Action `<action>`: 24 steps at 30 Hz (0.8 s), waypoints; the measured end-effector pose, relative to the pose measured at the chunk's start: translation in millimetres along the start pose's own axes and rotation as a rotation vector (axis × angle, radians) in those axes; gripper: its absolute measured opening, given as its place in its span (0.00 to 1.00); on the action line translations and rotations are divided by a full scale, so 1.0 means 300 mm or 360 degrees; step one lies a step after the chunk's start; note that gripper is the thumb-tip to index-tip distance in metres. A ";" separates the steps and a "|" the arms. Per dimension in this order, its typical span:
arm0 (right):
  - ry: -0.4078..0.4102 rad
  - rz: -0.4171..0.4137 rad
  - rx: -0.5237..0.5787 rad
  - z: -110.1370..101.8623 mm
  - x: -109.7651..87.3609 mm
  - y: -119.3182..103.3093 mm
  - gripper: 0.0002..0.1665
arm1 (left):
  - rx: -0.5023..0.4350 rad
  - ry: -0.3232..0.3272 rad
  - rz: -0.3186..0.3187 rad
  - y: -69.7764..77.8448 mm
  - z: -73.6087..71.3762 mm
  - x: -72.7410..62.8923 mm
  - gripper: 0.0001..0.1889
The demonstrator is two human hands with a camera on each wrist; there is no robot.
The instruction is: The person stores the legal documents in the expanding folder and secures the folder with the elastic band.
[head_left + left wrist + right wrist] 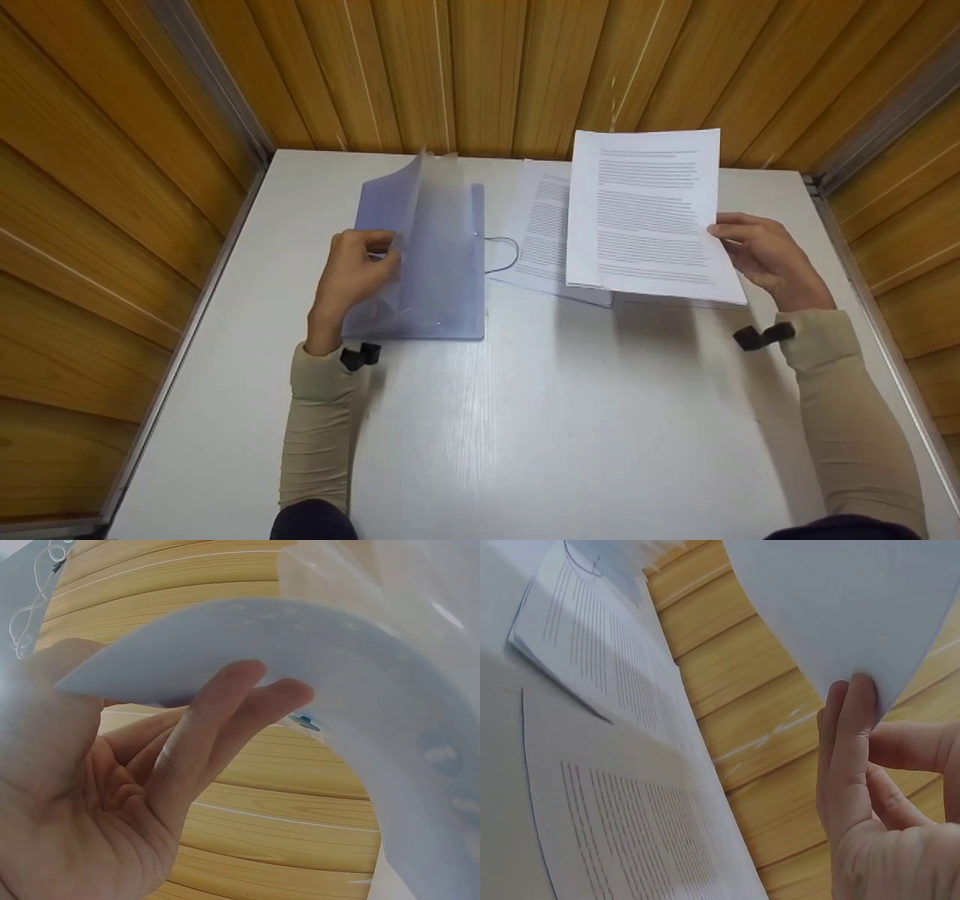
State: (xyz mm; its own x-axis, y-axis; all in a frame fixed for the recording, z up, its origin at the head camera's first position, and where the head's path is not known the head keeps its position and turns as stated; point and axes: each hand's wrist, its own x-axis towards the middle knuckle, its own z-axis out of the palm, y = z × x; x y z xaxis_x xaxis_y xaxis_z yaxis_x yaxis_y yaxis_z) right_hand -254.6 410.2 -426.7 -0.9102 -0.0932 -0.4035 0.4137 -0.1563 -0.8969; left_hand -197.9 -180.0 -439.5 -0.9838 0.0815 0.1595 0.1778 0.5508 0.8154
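A translucent blue-purple plastic folder point(469, 315) lies on the left of the table, its clear sleeves point(442, 202) partly raised. My left hand point(356, 274) pinches a raised bluish plastic leaf point(247, 637) of it, which bends in a curve over the fingers in the left wrist view. On the right, my right hand point(772, 255) pinches the right edge of printed paper point(645, 210), held up off the table; whether it is one sheet or more, I cannot tell. Its blank back point(855, 600) shows in the right wrist view, between thumb and fingers.
Printed sheets point(536, 247) lie between folder and raised paper, with more printed paper point(630, 825) nearer the right wrist camera. A thin elastic loop point(516, 255) sticks out from the folder's right edge. Wood-look panels point(480, 75) wall the white table point(465, 435) at back and sides.
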 end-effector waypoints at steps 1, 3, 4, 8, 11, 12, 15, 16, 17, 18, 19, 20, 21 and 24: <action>-0.0003 0.0003 0.0006 0.010 0.001 -0.001 0.10 | -0.0001 -0.0001 0.0000 -0.001 0.000 0.000 0.22; -0.0013 0.0009 0.0017 0.032 0.003 -0.005 0.11 | -0.0008 -0.0004 0.0001 -0.001 0.001 0.001 0.21; -0.0018 0.0011 0.0032 0.042 0.005 -0.006 0.11 | -0.0012 -0.0005 0.0001 0.000 0.001 0.001 0.21; -0.0035 0.0012 0.0060 0.085 0.009 -0.012 0.13 | -0.0016 -0.0009 -0.0003 0.005 0.000 -0.001 0.21; -0.0058 0.0005 0.0079 0.118 0.014 -0.012 0.14 | -0.0014 -0.0011 -0.0005 0.006 0.000 -0.002 0.20; -0.0071 0.0003 0.0090 0.128 0.017 -0.012 0.14 | -0.0015 -0.0013 -0.0005 0.006 0.000 -0.003 0.20; -0.0123 -0.0008 0.0149 0.160 0.025 -0.011 0.14 | -0.0007 -0.0015 0.0000 0.004 0.000 -0.004 0.20; -0.0139 -0.0016 0.0162 0.171 0.029 -0.010 0.13 | -0.0007 -0.0016 0.0003 0.004 -0.001 -0.005 0.20; -0.0165 -0.0020 0.0191 0.181 0.032 -0.010 0.14 | -0.0005 -0.0015 0.0006 0.002 -0.001 -0.005 0.20; -0.0180 -0.0029 0.0196 0.192 0.035 -0.010 0.14 | -0.0004 -0.0014 0.0009 0.002 0.000 -0.005 0.20; -0.0194 -0.0039 0.0198 0.203 0.039 -0.009 0.14 | -0.0004 -0.0011 0.0013 0.002 0.000 -0.005 0.20; -0.0204 -0.0047 0.0201 0.214 0.042 -0.009 0.14 | -0.0007 -0.0011 0.0017 0.002 0.000 -0.005 0.20; -0.0214 -0.0055 0.0191 0.225 0.045 -0.008 0.14 | -0.0009 -0.0008 0.0019 0.003 0.000 -0.005 0.20; -0.0232 -0.0074 0.0144 0.257 0.052 -0.005 0.15 | -0.0008 0.0000 0.0020 0.003 0.000 -0.005 0.21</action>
State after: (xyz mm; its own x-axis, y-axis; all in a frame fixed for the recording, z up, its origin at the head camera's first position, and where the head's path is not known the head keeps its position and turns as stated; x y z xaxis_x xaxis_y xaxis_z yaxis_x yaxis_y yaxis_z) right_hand -267.8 333.0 -417.7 -0.9186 -0.2241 -0.3255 0.3771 -0.2511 -0.8915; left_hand -196.2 -179.7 -439.0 -0.9815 0.0884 0.1699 0.1904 0.5458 0.8160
